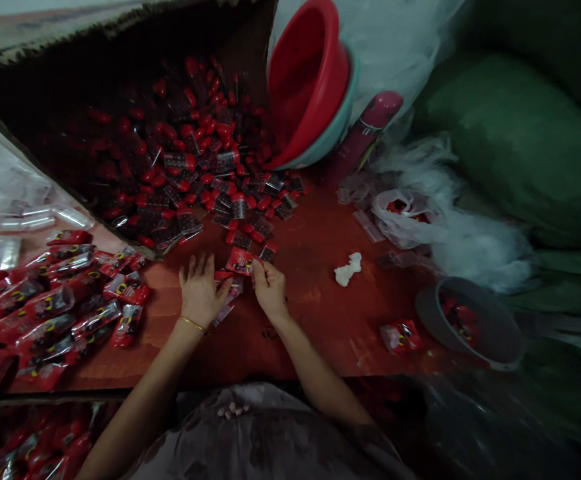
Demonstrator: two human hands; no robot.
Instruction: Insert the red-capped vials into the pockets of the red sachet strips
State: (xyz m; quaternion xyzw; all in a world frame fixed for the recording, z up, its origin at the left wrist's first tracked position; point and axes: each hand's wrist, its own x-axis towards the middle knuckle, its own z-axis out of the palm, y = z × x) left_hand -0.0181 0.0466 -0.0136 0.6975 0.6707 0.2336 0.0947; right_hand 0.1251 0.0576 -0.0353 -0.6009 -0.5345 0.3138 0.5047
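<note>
My right hand (270, 288) pinches a small red printed card (240, 261) by its right edge, between thumb and fingers. Beside it my left hand (201, 291), with a gold-coloured bangle at the wrist, is open, its fingers stretched over the table. The left thumb points toward the card; whether it touches the red piece just under the card I cannot tell. Between the hands lie clear plastic pieces (224, 312), partly covered. Just beyond the hands, small clear containers with red caps (238, 207) spill out of a large cardboard box (65, 180).
Red packed pouches (45, 300) are heaped at the left. A red basin (310, 80) leans at the back beside a pink spray can (363, 133). Right of my hands are a white crumpled scrap (348, 269), a red packet (401, 336) and a grey bowl (508, 350) with red pieces.
</note>
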